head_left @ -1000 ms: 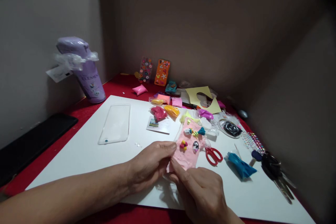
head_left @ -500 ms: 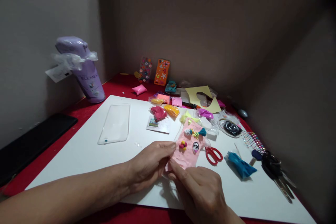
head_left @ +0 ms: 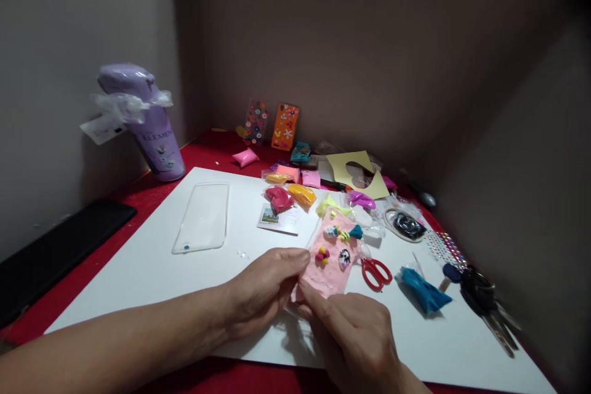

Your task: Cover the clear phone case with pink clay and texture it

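A phone case (head_left: pixel 333 277) covered in pink clay is held between my two hands, tilted above the white board (head_left: pixel 138 289). Small clay figures sit on it: a red and yellow flower, a black and white piece, and a striped one with a blue end. My left hand (head_left: pixel 265 286) grips the case's left edge, thumb on top. My right hand (head_left: pixel 353 332) pinches its near lower corner with the index finger on the clay; the other fingers are curled under. Red-handled scissors (head_left: pixel 376 274) lie just right of the case, their blades hidden.
A clear phone case (head_left: pixel 203 218) lies on the board's left. Clay packets, red (head_left: pixel 279 198) and orange (head_left: pixel 302 195), are behind the hands. To the right are a blue packet (head_left: pixel 425 292), keys (head_left: pixel 496 314) and rhinestones (head_left: pixel 446 249). A purple tumbler (head_left: pixel 159 141) stands back left.
Almost nothing differs. Both hands keep their hold on the pink case, with only a very slight shift of the right hand.
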`<state>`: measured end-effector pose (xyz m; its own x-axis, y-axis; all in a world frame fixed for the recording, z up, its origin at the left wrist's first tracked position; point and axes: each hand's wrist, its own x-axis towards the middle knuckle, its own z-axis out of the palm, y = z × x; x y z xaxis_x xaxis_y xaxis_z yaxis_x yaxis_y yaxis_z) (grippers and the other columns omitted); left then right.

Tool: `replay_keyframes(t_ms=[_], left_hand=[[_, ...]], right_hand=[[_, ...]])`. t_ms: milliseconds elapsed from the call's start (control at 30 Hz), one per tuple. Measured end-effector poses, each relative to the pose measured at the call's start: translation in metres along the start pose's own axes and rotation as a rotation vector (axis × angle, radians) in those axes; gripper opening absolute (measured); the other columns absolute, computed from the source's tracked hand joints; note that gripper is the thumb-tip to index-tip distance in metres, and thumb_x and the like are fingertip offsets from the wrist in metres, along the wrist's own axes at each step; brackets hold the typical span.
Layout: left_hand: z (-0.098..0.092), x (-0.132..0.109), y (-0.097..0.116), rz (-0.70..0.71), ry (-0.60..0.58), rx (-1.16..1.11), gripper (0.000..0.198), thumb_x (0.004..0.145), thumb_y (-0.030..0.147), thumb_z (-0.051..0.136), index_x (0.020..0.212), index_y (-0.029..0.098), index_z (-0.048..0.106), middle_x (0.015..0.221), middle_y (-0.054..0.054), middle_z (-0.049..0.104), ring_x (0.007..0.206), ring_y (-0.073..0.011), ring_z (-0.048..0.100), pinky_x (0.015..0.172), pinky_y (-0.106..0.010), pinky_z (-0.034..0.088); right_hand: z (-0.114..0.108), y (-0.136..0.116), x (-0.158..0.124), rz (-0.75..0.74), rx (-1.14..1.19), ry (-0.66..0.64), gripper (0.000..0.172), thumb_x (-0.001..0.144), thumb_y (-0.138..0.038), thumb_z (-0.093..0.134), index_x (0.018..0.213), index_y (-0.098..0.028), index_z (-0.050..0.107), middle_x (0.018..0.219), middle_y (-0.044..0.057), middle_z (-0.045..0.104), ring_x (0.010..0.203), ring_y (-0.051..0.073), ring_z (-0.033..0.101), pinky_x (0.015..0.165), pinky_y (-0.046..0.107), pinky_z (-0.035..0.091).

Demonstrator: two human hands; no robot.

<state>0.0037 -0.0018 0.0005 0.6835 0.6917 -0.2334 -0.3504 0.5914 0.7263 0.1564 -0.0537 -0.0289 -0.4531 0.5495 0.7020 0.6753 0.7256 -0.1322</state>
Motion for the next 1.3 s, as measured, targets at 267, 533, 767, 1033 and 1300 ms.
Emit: replay_keyframes(t_ms=[267,533,767,1033,1300], left_hand=[[0.003,0.001,0.004,0.007,0.03,-0.028,0.025,0.087,0.023,0.047,0.074,0.007,0.059,0.069,-0.007,0.056,0.057,-0.0102,0.05,0.057,-0.023,0.038],[0.005,0.0,0.008,0.074,0.048,-0.124,0.019,0.088,0.019,0.048,0.09,0.007,0.063,0.073,-0.009,0.063,0.068,-0.0159,0.059,0.07,-0.029,0.044],[0.005,0.0,0.011,0.113,0.076,-0.173,0.024,0.09,0.019,0.044,0.103,0.007,0.061,0.081,-0.011,0.066,0.075,-0.0173,0.061,0.075,-0.03,0.044],[0.006,0.0,0.011,0.119,0.069,-0.16,0.026,0.089,0.022,0.048,0.105,0.007,0.062,0.083,-0.012,0.067,0.075,-0.0183,0.061,0.076,-0.031,0.045],[0.006,0.001,0.013,0.122,0.068,-0.157,0.025,0.09,0.021,0.047,0.101,0.007,0.063,0.082,-0.013,0.066,0.075,-0.0182,0.061,0.074,-0.03,0.045]], right_hand=[[0.0,0.002,-0.003,0.006,0.005,0.057,0.032,0.081,-0.01,0.059,0.112,-0.007,0.058,0.053,0.0,0.058,0.046,0.009,0.046,0.046,0.024,0.03],[-0.006,0.0,-0.002,0.028,-0.022,0.141,0.026,0.079,-0.01,0.061,0.105,-0.007,0.062,0.051,-0.001,0.054,0.045,0.009,0.045,0.045,0.023,0.031],[-0.007,0.001,-0.002,0.042,-0.038,0.141,0.027,0.077,-0.01,0.063,0.104,-0.008,0.063,0.051,-0.001,0.054,0.045,0.009,0.045,0.046,0.023,0.032],[-0.001,0.003,-0.006,0.048,-0.049,0.084,0.035,0.08,-0.011,0.06,0.115,-0.009,0.059,0.05,-0.003,0.051,0.044,0.008,0.042,0.045,0.023,0.028],[-0.002,0.004,-0.006,0.028,-0.09,0.078,0.033,0.082,-0.013,0.058,0.115,-0.01,0.059,0.049,-0.003,0.052,0.043,0.008,0.041,0.045,0.023,0.027]])
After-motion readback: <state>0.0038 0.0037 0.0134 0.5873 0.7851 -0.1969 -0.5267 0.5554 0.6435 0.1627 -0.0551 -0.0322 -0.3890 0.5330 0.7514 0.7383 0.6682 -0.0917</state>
